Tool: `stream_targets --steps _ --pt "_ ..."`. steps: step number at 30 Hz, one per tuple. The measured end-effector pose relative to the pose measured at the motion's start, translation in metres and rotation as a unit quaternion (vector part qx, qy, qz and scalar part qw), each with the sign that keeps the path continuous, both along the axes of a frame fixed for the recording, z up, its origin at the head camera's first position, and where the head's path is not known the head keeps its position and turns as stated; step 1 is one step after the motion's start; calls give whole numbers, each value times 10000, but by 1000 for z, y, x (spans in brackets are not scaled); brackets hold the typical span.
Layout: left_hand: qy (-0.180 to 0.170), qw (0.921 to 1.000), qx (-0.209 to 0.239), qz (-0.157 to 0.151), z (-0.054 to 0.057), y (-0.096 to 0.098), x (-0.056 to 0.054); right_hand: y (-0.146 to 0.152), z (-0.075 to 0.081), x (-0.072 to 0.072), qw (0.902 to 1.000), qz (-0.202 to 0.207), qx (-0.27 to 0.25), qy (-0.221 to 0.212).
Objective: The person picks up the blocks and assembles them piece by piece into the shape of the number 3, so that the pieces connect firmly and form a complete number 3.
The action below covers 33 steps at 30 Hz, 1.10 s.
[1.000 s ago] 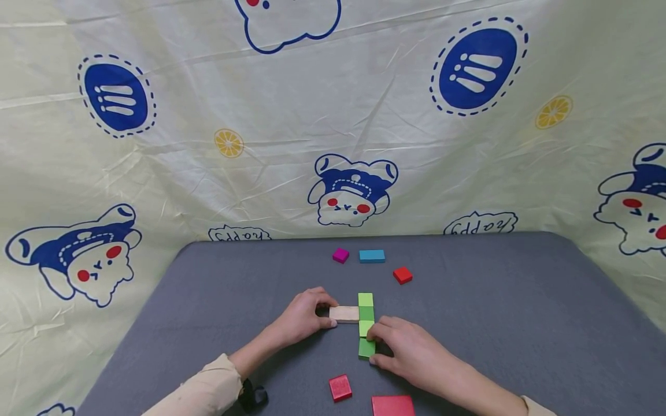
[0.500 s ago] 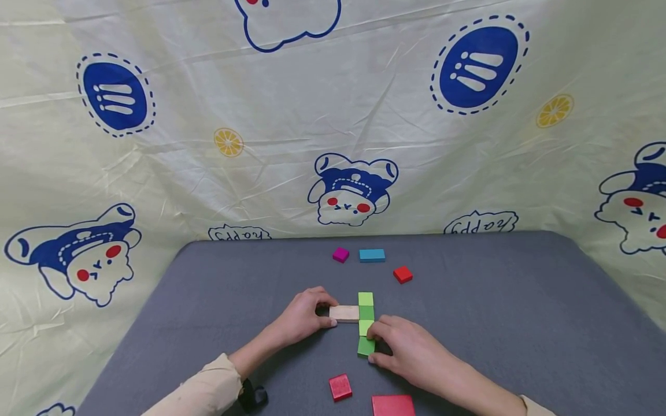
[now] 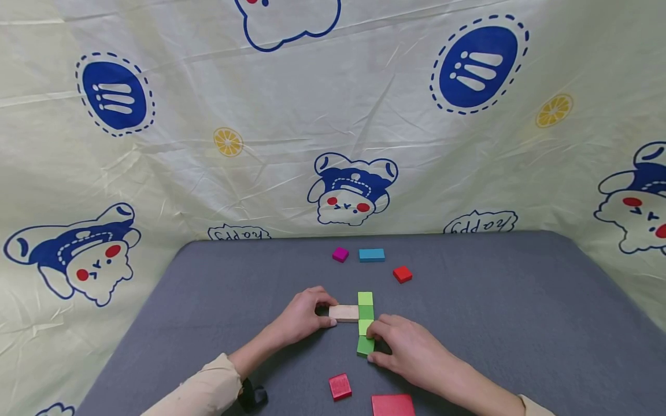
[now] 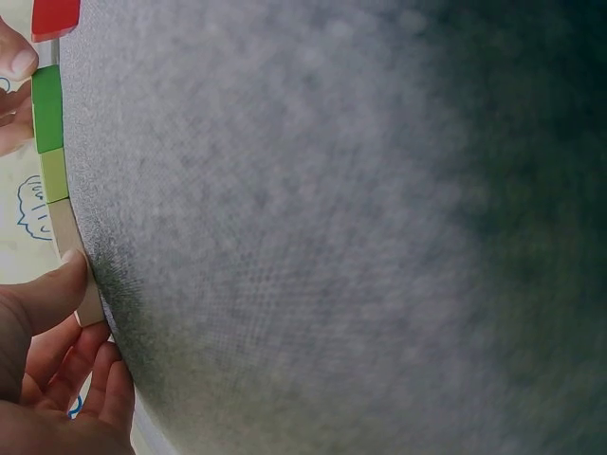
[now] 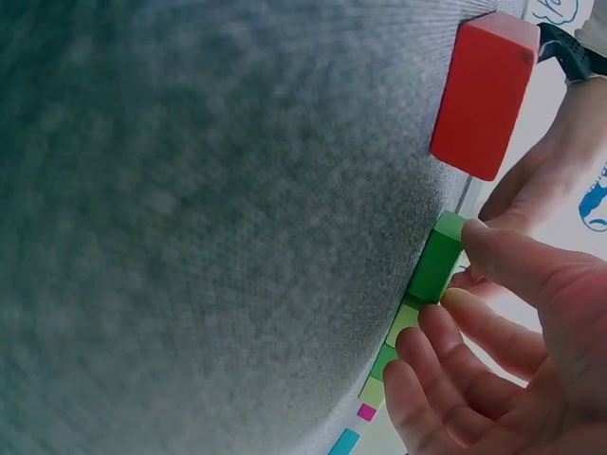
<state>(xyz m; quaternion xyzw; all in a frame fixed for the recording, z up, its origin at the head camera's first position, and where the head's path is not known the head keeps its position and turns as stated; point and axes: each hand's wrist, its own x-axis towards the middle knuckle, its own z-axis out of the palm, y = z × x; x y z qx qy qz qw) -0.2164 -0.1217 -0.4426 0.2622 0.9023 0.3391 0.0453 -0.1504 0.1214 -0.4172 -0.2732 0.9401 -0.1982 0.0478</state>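
Note:
On the grey table, a row of green blocks runs away from me, alternating light green block [image 3: 366, 299] and dark green. A pale wooden block [image 3: 343, 314] meets the row's left side, and my left hand [image 3: 307, 314] pinches its outer end between thumb and fingers, also seen in the left wrist view. My right hand [image 3: 411, 346] holds the nearest dark green block [image 3: 365, 345], thumb at its near end and index finger at its far end. That block sits slightly askew against the light green block [image 3: 365, 327] beyond it. The right wrist view shows this dark green block [image 5: 438, 259] between thumb and fingers.
Closer to me lie a small red block [image 3: 340, 387] and a larger red block [image 3: 392, 405], cut off by the frame. Farther back are a magenta block [image 3: 340, 255], a blue block [image 3: 372, 255] and another red block [image 3: 402, 274]. A patterned cloth [image 3: 281, 115] hangs behind the table.
The nearest dark green block has shifted slightly left and away from me and turned a little, with my right thumb following it. My left hand and the wooden block have stayed put.

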Motion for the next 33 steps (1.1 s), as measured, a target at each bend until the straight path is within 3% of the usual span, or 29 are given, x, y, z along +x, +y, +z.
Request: stream_targets --steps 15,23,33 --pt "21 10000 -54 23 2 1 0 13 10 -14 9990 -369 -233 138" --pt "19 10000 -14 2 1 1 0 9 7 -26 9982 -150 -356 453" --pt "9 10000 -4 -39 1 1 -1 6 0 -43 9986 169 -323 396"
